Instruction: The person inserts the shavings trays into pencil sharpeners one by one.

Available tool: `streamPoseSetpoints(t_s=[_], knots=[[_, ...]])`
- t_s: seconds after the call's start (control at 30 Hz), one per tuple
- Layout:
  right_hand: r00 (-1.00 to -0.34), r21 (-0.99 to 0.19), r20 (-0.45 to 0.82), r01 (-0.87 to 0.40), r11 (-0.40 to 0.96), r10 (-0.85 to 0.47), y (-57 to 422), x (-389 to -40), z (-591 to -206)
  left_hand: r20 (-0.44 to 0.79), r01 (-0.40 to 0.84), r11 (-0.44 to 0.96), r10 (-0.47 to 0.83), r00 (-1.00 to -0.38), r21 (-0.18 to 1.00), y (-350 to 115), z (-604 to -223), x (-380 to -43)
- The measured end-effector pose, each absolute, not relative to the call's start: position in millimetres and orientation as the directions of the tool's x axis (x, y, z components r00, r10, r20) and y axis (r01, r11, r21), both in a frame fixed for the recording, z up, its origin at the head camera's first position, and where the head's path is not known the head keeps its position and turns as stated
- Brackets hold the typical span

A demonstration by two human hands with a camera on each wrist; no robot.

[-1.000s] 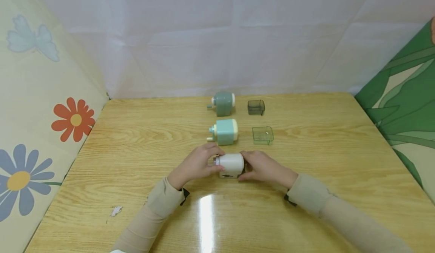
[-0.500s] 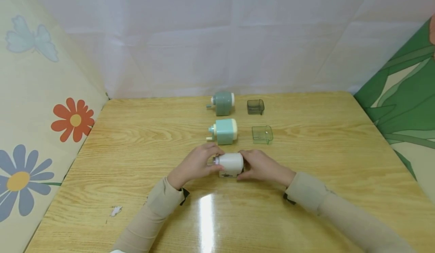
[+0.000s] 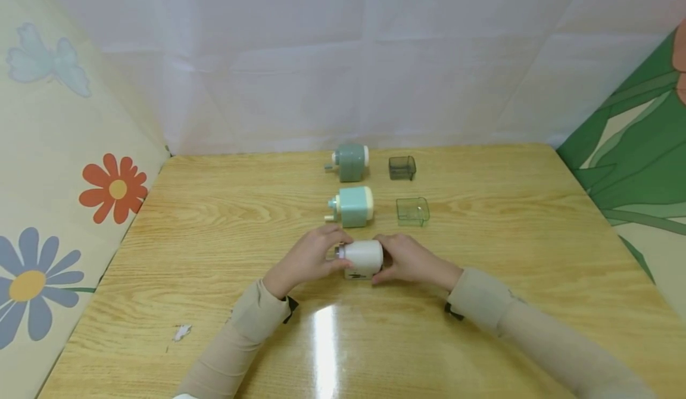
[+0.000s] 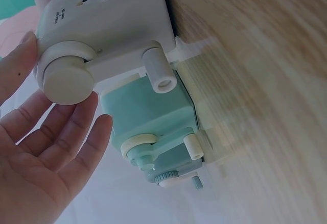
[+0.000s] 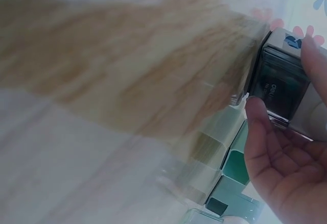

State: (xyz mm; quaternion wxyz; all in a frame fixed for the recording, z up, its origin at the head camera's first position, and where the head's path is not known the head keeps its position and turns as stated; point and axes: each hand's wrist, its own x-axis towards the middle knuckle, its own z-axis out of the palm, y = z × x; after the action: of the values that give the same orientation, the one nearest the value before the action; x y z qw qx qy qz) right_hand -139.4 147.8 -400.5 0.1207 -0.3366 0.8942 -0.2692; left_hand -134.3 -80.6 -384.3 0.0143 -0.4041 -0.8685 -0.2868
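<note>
A white pencil sharpener with a dark printed picture stands on the wooden table between both hands. My left hand grips its crank end, thumb on the near side and fingers on the far side. In the left wrist view, the round knob and crank handle face that palm. My right hand holds the opposite end between thumb and fingers. There, the right wrist view shows a dark see-through shavings drawer sitting in the sharpener's body, with fingertips along its edges.
Behind stand a light teal sharpener and a darker teal one. To their right lie a clear green drawer and a smoky grey drawer. A white scrap lies at the table's front left.
My right hand has edged slightly left toward the white sharpener, and the dark strip between them shows less. My left hand keeps its grip. The head view has shifted a little.
</note>
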Motion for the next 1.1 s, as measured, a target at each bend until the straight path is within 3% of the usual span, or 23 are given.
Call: streamPoseSetpoints(t_s=[0.7, 1.1], knots=[[-0.768, -0.612, -0.039, -0.488, 0.623, -0.640, 144.7, -138.7, -403.4, 0.264, 0.713, 0.504, 0.693, -0.670, 0.487, -79.7, -383.3, -133.6], [-0.727, -0.599, -0.023, -0.540, 0.592, -0.687, 151.5, -139.3, -401.0, 0.185, 0.688, 0.508, 0.719, -0.670, 0.518, -81.3, -375.0, -138.3]])
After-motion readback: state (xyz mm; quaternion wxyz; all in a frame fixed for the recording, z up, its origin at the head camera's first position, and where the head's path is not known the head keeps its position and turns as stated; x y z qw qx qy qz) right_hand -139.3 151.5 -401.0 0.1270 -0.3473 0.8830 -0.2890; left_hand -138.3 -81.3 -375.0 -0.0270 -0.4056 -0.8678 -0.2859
